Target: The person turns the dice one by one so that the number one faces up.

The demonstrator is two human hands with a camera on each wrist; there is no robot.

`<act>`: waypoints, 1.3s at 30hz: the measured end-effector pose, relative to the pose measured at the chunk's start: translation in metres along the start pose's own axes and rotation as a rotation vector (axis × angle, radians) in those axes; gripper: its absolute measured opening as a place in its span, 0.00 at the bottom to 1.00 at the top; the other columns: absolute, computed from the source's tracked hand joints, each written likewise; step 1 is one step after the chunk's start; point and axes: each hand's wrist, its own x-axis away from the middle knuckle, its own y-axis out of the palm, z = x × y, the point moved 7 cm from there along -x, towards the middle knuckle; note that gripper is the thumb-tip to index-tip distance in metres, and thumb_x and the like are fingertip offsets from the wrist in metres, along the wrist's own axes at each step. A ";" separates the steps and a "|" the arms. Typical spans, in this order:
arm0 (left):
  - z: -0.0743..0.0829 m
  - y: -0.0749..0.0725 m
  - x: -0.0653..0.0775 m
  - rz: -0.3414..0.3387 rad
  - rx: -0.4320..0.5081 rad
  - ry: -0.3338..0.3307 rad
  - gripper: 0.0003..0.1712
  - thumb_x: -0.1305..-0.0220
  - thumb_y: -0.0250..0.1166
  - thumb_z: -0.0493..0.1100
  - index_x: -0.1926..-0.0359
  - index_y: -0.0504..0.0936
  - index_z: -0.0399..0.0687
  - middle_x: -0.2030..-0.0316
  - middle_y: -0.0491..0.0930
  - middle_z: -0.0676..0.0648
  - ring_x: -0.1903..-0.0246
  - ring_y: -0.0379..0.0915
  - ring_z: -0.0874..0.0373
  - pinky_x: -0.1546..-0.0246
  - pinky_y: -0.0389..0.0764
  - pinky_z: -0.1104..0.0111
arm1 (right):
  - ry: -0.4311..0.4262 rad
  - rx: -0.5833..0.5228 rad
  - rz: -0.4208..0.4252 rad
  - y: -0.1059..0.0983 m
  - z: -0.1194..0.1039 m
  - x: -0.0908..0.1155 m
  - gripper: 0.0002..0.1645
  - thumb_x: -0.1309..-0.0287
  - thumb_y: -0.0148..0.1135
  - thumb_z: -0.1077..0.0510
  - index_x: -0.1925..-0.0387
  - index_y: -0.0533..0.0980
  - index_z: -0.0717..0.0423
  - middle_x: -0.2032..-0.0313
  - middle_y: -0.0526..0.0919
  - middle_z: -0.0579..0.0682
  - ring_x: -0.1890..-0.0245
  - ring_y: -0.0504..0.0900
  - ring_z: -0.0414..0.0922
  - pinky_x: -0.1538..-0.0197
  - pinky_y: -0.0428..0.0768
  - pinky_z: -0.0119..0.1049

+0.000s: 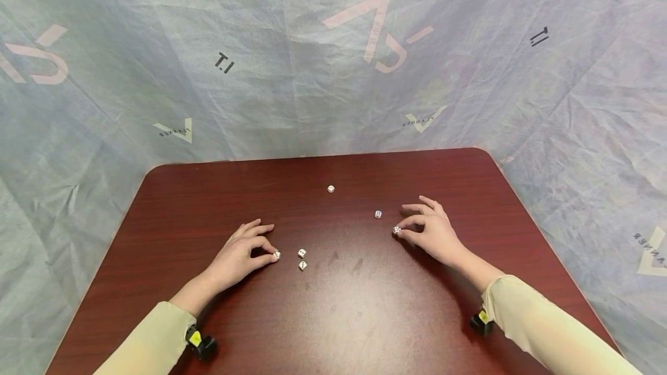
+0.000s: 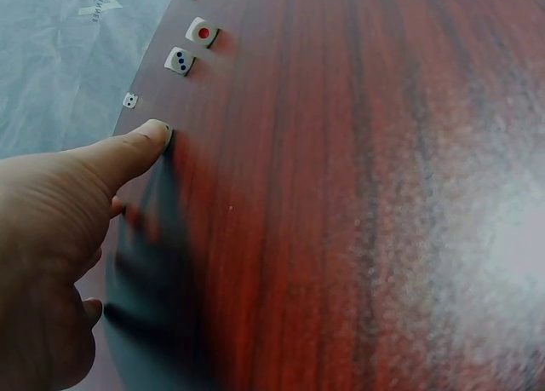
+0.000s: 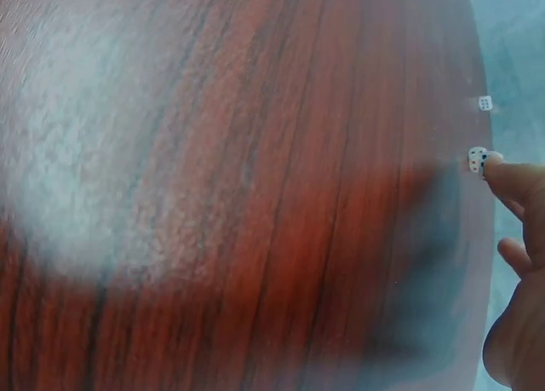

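Between thumb and index finger my left hand [image 1: 237, 256] pinches a white die [image 1: 277, 255]; the thumb hides most of that die in the left wrist view. Just right of it lie two more dice, one farther back [image 1: 302, 253] and one nearer [image 1: 303, 265]. On the right side of the table, my right hand [image 1: 435, 236] pinches another white die [image 3: 478, 161] with thumb and index finger, its other fingers spread. A loose die [image 1: 378, 214] sits a little beyond and left of the right hand. Near the far middle rests one more die [image 1: 330, 188].
The dark red wood-grain table [image 1: 344, 317] has rounded far corners and a bright glare patch near its front. Grey printed cloth [image 1: 292, 74] hangs behind it and along both sides. A black device [image 1: 203, 346] is strapped at each wrist.
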 end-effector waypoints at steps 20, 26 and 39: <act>0.000 0.001 0.000 0.000 -0.009 0.008 0.07 0.40 0.77 0.49 0.64 0.87 0.71 0.32 0.74 0.46 0.25 0.52 0.40 0.25 0.46 0.39 | 0.238 -0.444 0.104 -0.003 0.011 0.001 0.15 0.40 0.75 0.53 0.53 0.88 0.55 0.34 0.76 0.61 0.23 0.51 0.62 0.24 0.45 0.65; -0.002 0.002 0.000 0.005 -0.012 0.014 0.08 0.40 0.77 0.50 0.64 0.87 0.72 0.32 0.74 0.46 0.25 0.52 0.40 0.26 0.47 0.39 | 0.248 -0.436 0.124 0.004 0.014 0.005 0.15 0.41 0.76 0.56 0.54 0.88 0.58 0.31 0.71 0.63 0.22 0.43 0.62 0.25 0.39 0.66; 0.000 0.001 0.000 0.006 -0.011 0.010 0.07 0.39 0.77 0.49 0.64 0.87 0.71 0.32 0.73 0.45 0.25 0.52 0.39 0.26 0.47 0.37 | 0.206 -0.229 0.094 0.021 0.019 0.010 0.07 0.44 0.78 0.51 0.63 0.91 0.46 0.30 0.69 0.65 0.23 0.39 0.68 0.26 0.28 0.66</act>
